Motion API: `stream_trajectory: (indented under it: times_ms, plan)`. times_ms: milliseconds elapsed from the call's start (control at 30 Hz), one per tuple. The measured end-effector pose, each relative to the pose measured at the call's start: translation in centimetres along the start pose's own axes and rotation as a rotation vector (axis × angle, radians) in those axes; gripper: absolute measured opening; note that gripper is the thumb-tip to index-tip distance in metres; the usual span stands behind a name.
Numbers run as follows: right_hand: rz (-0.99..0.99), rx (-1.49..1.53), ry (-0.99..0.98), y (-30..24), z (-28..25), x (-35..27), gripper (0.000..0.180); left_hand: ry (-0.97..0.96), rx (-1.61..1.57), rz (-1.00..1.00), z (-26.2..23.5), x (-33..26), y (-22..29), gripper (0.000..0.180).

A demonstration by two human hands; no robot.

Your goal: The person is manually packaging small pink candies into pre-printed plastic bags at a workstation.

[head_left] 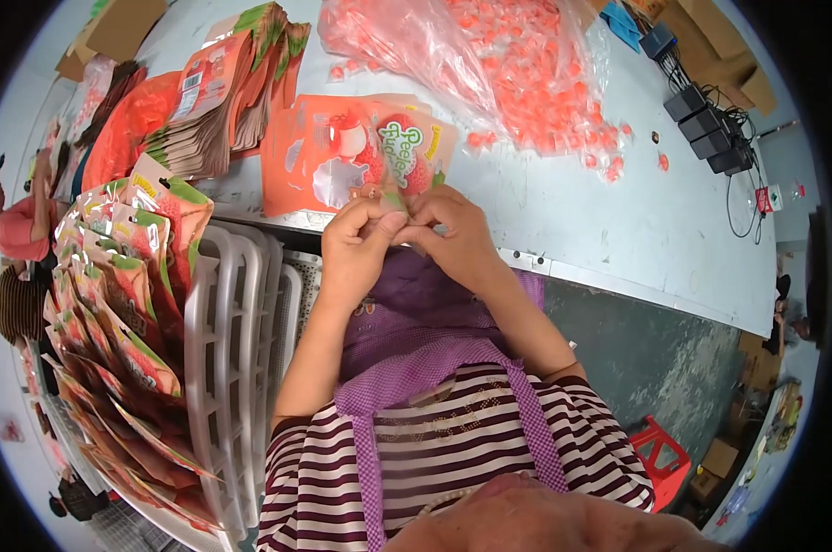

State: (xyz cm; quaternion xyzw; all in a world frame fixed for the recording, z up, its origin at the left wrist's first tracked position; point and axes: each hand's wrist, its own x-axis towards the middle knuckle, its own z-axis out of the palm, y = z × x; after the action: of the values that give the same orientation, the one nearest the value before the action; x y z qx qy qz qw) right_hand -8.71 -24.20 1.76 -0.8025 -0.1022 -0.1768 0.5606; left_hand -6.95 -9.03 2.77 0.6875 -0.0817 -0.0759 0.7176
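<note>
- The pouch (pixel 399 152) is a flat orange-red packet with a clear window, a picture of a strawberry and a green strip along its near edge; it lies at the near edge of the surface (pixel 618 212), on top of a few more empty pouches (pixel 296 166) of the same kind.
- The left hand (pixel 359 241) and the right hand (pixel 453 230) meet at the pouch's near edge, fingertips pressed together; each grip is narrow, pinched on that green edge.
- The fingers cover the exact spot they pinch, so whether the pouch mouth is open or sealed cannot be told; it looks pressed flat.
- The clear bag (pixel 490 64) of small pink sweets lies further back on the surface, its top cut off by the picture's rim; loose sweets (pixel 609 166) spill out beside it.
- A stack of flat pouches (pixel 223 101) sits to the left on the surface.
- Filled pouches (pixel 131 304) stand packed in a white plastic crate (pixel 232 368) at the person's left, partly out of view at the bottom.
- The surface is pale grey and smooth; black power adapters (pixel 706 129) with cables rest at its far right corner.
- Below the surface shows a dark green floor (pixel 655 359) with a red stool (pixel 660 455).
- Other people (pixel 16 230) sit at the far left rim, bent and blurred.
</note>
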Motion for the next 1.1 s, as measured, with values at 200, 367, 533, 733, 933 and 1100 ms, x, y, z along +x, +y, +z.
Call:
stream_trajectory:
  times_ms: [200, 367, 533, 733, 933, 1100]
  plan:
    - [0.250, 0.098, 0.118, 1.6, -2.4, 0.2, 0.011, 0.155, 0.589, 0.360, -1.1, 0.2, -0.2, 0.006]
    - [0.313, 0.118, 0.001, 1.4, -2.6, 0.3, 0.017, -0.126, 0.833, 0.669, -0.7, 0.0, 1.8, 0.027]
    - [0.237, 0.096, 0.003, 2.9, -3.2, 0.2, 0.009, -0.414, 1.004, 0.721, -1.4, 0.8, 3.1, 0.033]
    - [0.315, 0.073, -0.056, 2.0, -4.0, 0.5, 0.010, -0.482, 1.151, 0.650, -0.9, 2.0, 3.7, 0.022]
    - [0.130, -0.158, 0.065, 4.7, -6.9, 1.0, 0.030, -0.272, 0.883, 0.770, 0.4, 5.2, -1.9, 0.020]
    - [0.061, -0.815, 0.197, 8.0, -12.9, 5.0, 0.042, -0.098, 0.569, 0.438, 0.3, 6.4, -5.0, 0.024]
